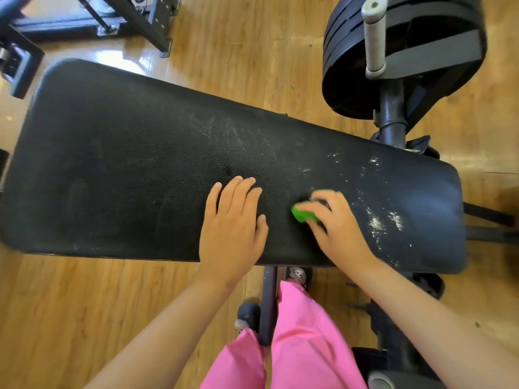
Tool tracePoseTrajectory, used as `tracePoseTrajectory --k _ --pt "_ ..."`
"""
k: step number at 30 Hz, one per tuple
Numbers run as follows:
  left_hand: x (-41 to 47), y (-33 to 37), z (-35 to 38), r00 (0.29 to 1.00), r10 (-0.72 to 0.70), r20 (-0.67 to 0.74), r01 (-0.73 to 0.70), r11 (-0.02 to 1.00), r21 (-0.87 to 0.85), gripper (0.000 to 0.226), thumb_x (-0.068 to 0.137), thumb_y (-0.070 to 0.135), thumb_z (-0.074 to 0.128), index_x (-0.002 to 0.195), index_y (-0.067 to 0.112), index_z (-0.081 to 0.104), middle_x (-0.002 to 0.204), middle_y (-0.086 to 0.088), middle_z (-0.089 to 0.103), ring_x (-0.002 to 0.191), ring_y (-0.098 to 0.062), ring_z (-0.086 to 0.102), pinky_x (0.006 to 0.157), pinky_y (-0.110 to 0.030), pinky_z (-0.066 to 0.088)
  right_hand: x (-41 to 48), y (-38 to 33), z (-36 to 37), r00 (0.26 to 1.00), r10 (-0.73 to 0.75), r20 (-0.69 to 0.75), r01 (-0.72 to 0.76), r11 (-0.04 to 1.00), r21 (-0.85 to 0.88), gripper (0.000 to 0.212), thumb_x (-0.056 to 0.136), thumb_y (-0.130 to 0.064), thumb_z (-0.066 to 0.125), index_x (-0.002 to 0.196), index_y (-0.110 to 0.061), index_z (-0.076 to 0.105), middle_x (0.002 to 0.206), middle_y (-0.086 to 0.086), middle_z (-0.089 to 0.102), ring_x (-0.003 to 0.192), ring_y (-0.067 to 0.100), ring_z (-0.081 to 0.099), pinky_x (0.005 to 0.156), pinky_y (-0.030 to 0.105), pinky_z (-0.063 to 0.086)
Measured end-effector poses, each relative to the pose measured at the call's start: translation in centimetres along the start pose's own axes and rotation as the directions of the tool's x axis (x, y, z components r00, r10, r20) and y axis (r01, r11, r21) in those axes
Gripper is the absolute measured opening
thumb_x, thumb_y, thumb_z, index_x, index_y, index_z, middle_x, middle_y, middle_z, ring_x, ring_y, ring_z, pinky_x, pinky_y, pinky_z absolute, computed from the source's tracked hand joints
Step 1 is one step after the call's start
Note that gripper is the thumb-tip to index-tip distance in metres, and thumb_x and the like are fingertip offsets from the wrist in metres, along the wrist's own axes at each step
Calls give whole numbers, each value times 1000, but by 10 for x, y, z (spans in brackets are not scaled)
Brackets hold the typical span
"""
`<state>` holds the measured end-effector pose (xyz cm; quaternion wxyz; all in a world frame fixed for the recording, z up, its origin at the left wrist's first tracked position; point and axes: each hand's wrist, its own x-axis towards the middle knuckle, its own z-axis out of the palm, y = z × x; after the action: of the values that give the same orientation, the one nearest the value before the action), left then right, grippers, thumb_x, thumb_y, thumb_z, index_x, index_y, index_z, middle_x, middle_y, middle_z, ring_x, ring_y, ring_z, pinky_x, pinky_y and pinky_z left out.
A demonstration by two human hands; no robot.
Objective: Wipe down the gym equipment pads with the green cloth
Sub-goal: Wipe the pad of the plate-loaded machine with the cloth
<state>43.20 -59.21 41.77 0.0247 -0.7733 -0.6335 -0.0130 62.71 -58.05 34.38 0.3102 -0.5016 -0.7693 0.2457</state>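
Note:
A long black bench pad [134, 164] lies across the view, with white dust specks over its right end. My left hand [233, 223] rests flat on the pad near its front edge, fingers straight. To its right, my right hand [334, 223] grips a bunched green cloth [303, 213] and holds it down on the pad. Only a small part of the cloth shows under the fingers. The thickest white patches lie right of the cloth.
A stack of black weight plates [348, 80] with a grey handle [375, 35] stands at the back right. A dark metal frame [140, 21] sits at the back left. The bench's post [268, 301] and pink trouser legs are below, on a wooden floor.

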Motion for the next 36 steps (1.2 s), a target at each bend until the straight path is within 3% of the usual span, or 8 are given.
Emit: tracePoseTrajectory --k 6,11,17,20,23,28,31,36 --pt "0 1 0 1000 -7 -4 7 1000 -5 42 88 26 49 126 10 55 137 -5 51 134 -23 40 115 -45 23 76 -17 18 994 32 -101 -34 999 -18 20 85 -5 65 104 -11 68 102 12 55 91 26 51 74 29 44" --pt "0 2 1 999 -13 -31 12 1000 -9 40 88 25 51 125 10 56 136 -5 52 134 -23 41 115 -45 25 -4 -10 5 997 62 -38 -63 997 -34 24 92 -19 51 107 -9 67 103 11 55 92 25 52 79 29 45" --pt "-1 7 5 999 -29 -46 29 1000 5 39 90 25 49 126 9 55 137 -7 51 135 -25 40 115 -47 25 -64 -4 -6 994 103 41 -99 990 -96 29 91 -24 47 106 -10 68 105 10 57 90 26 53 68 38 50" --pt "-1 12 6 997 -55 -54 56 998 7 40 89 24 50 125 8 55 137 -9 51 135 -26 39 115 -48 24 -28 -3 2 997 70 -19 -72 995 -65 23 90 -17 51 104 -10 67 103 12 55 91 28 52 76 34 46" --pt "0 17 7 996 -81 -44 82 996 20 42 87 25 50 125 8 55 137 -8 51 136 -26 38 115 -48 23 35 5 11 982 128 -140 -138 988 -63 18 86 -7 59 102 -8 67 101 14 54 90 30 51 77 27 40" --pt "1 20 8 996 -87 -20 87 995 38 43 89 27 49 127 8 54 138 -8 50 137 -26 37 115 -48 23 108 30 7 945 239 -225 -256 966 -47 20 91 -7 56 109 -12 64 110 9 52 105 25 47 75 32 45" --pt "1 20 7 996 -89 -17 90 996 31 43 88 28 49 127 8 54 138 -8 50 137 -26 37 116 -48 22 89 30 7 956 198 -216 -220 972 -81 23 88 -5 60 110 -10 64 111 11 52 101 26 48 76 26 40" --pt "6 31 10 995 -96 -26 96 995 20 46 85 29 51 125 8 54 138 -9 49 135 -27 38 116 -46 20 -7 18 4 984 123 -126 -134 988 -78 22 89 -15 55 108 -10 66 104 12 54 92 27 51 79 32 45"
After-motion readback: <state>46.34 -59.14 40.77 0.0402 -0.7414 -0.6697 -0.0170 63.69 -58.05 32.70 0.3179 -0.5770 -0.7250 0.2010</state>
